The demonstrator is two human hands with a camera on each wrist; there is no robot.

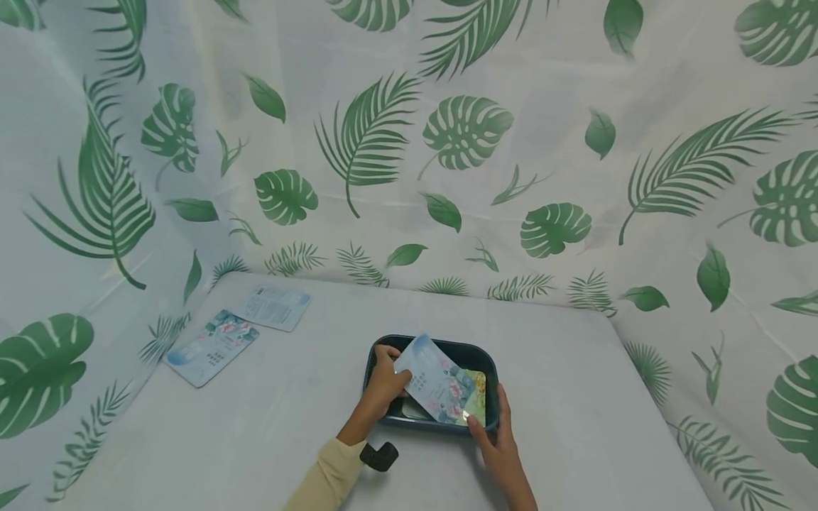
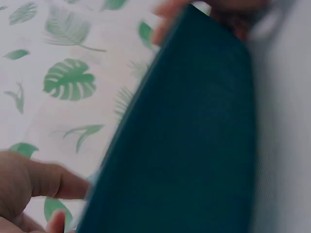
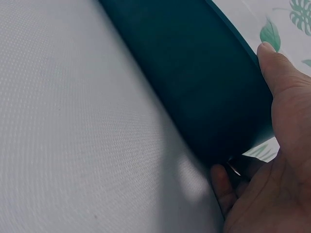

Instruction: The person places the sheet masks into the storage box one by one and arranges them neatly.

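Observation:
A dark teal rectangular tray [image 1: 422, 426] sits on the white table. My left hand [image 1: 382, 383] reaches over its left side and pinches a flat light-blue floral packet [image 1: 434, 383], thumb on top. The packet lies slanted across the tray, over a yellow-green packet [image 1: 479, 387] that shows at the right end. With my right hand [image 1: 503, 451] I grip the tray's front right corner, thumb at the rim. The right wrist view shows that thumb on the tray's upper edge and the fingers around its lower corner [image 3: 214, 141]. In the left wrist view the tray wall [image 2: 184, 126] hides the contents.
Two more flat packets lie at the table's back left: a floral one [image 1: 214, 348] and, partly under it, a pale one with printed text [image 1: 275, 307]. A leaf-patterned curtain [image 1: 396, 234] rises behind the table and at both sides. A black device [image 1: 379, 456] is on my left wrist.

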